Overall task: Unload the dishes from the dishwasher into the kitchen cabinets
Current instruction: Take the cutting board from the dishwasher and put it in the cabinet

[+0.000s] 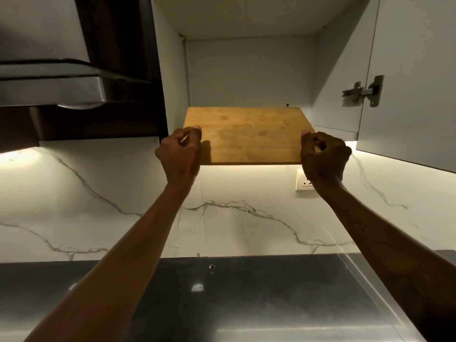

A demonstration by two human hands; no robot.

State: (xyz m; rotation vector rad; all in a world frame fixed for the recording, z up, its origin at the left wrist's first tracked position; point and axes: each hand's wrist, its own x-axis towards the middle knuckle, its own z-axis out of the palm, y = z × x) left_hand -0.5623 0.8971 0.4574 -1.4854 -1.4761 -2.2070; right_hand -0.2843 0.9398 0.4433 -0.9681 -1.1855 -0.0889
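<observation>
Both hands are clamped on the board (246, 137): the left hand (179, 154) pinches its left edge and the right hand (323, 156) its right edge, thumbs on top. The board lies flat in the open cabinet (246, 70), its near edge jutting past the front, above the table (222, 292).

You are standing in a home kitchen. In front of you is an open wall cabinet (251, 70), white inside, with its door (414, 82) swung to the right on a metal hinge (362, 91). On the left hangs a steel range hood (54, 87). Below, a marble-look backsplash (123, 181) with grey veins carries a wall socket (304, 182), and warm light from under the cabinets falls on it. A dark glossy countertop (246, 292) runs beneath. A wooden cutting board (249, 137) is at the cabinet's opening.
</observation>
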